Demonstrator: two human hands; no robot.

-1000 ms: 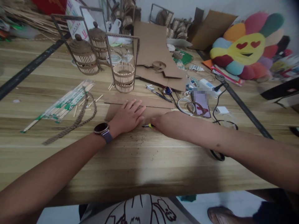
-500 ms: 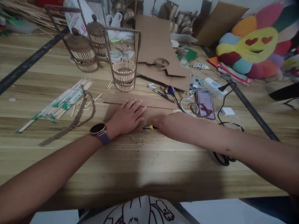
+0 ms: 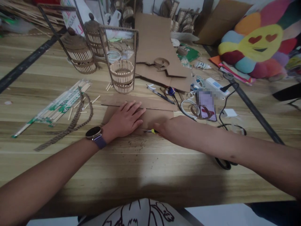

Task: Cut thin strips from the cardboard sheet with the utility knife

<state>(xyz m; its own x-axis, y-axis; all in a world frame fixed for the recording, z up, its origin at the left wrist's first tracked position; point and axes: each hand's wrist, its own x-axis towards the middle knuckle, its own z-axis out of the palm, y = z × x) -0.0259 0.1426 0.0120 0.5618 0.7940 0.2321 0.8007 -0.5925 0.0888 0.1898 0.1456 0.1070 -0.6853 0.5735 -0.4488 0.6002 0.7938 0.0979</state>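
A brown cardboard piece [image 3: 155, 116] lies on the wooden table in front of me. My left hand [image 3: 125, 119] rests flat on it, fingers spread, holding nothing, with a watch on the wrist. Beside it, at the cardboard's near edge, my right hand [image 3: 164, 127] is closed round a small tool [image 3: 153, 131] with a yellow part and a thin dark tip pointing left. The tip touches or hovers just over the cardboard; which one I cannot tell. Dark crumbs are scattered on the table below. A second cardboard strip [image 3: 141, 102] runs along the far side.
An open stick basket [image 3: 122, 77] stands beyond my left hand, lidded ones [image 3: 78, 55] behind it. Packaged sticks [image 3: 61, 102] and a corrugated strip [image 3: 75, 121] lie left. A pen [image 3: 162, 95], phone [image 3: 207, 105], white cable and power strip [image 3: 215, 86] are at the right.
The view has shifted slightly, so the baskets and sticks appear a little further left. My left hand stays flat on the cardboard; the tool in my right hand has barely moved.
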